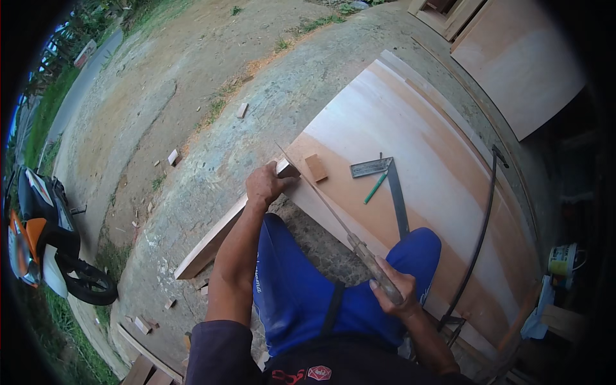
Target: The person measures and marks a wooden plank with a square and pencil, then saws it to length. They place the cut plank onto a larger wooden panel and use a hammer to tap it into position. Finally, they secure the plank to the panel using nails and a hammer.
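Note:
My left hand is closed around a length of wood, close to the end that rests at the board's corner. My right hand grips the wooden handle of a handsaw. Its blade, seen nearly edge-on, runs up and left across the end of the wood, beside my left hand; whether the teeth touch the wood I cannot tell. Right of the blade, a small wood block lies on the plywood board. A metal try square and a green pencil lie farther right.
A long dark metal bar crosses the board's right side. Another plywood sheet stands at the far right, a small bucket below it. Wood offcuts litter the ground. A motorbike is parked on the left.

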The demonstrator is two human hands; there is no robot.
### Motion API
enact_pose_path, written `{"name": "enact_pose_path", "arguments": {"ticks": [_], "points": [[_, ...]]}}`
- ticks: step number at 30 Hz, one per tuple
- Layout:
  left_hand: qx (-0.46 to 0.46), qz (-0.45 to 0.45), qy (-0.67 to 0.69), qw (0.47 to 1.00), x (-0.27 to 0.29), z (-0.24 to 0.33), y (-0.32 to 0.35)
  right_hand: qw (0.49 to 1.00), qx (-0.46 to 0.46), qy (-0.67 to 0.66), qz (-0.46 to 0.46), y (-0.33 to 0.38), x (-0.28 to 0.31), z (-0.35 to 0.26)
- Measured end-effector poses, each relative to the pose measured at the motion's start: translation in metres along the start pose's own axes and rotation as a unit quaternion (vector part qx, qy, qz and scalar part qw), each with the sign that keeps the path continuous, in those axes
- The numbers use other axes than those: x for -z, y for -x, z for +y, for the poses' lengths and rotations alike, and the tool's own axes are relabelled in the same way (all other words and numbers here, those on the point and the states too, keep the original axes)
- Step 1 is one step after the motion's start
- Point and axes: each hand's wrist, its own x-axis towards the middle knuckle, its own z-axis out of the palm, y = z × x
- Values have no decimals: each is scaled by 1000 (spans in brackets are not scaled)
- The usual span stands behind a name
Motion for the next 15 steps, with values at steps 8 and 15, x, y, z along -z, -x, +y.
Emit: {"name": "enact_pose_path", "arguments": {"ticks": [8, 15], "points": [[-83, 72, 64, 992, 8, -11, -6, 950, 184, 237, 84, -73, -5, 66], [-168, 154, 2, 974, -17, -23, -18, 891, 148, 425, -57, -73, 74, 155]]}}
